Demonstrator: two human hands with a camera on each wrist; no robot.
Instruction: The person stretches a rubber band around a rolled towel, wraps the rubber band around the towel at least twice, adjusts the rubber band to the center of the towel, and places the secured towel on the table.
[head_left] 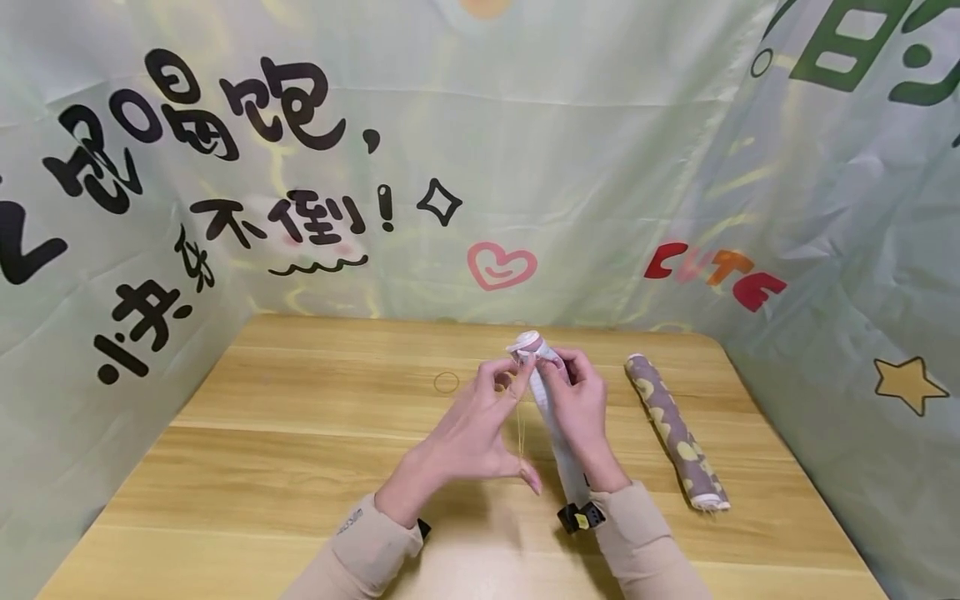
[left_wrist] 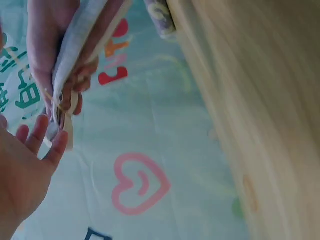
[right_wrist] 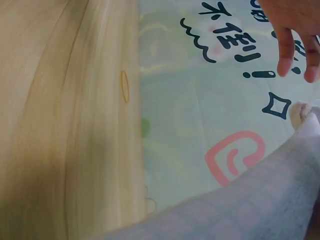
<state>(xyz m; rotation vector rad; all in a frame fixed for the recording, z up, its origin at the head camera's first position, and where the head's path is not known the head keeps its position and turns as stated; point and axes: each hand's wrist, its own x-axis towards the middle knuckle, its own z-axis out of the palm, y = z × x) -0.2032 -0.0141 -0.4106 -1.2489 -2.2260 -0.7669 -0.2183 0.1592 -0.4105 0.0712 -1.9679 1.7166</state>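
In the head view, my right hand (head_left: 581, 408) grips a rolled cloth (head_left: 542, 392) near its far end; the roll is pale outside, with a mauve layer showing. My left hand (head_left: 472, 429) is at that same end, its fingertips close by and its thumb spread well down toward me. A thin yellow rubber band (head_left: 521, 429) is stretched between the left thumb and the roll's end. The left wrist view shows the left hand's fingers (left_wrist: 37, 135) spread and nearly straight beside the cloth (left_wrist: 75, 50). Whether the band encircles the roll cannot be made out.
On the right of the wooden table (head_left: 300, 467) lies another rolled cloth (head_left: 675, 433), mauve with yellow patches. A loose rubber band (head_left: 446, 382) lies on the table beyond my left hand. Printed fabric curtains (head_left: 585, 183) stand around the table's back and sides.
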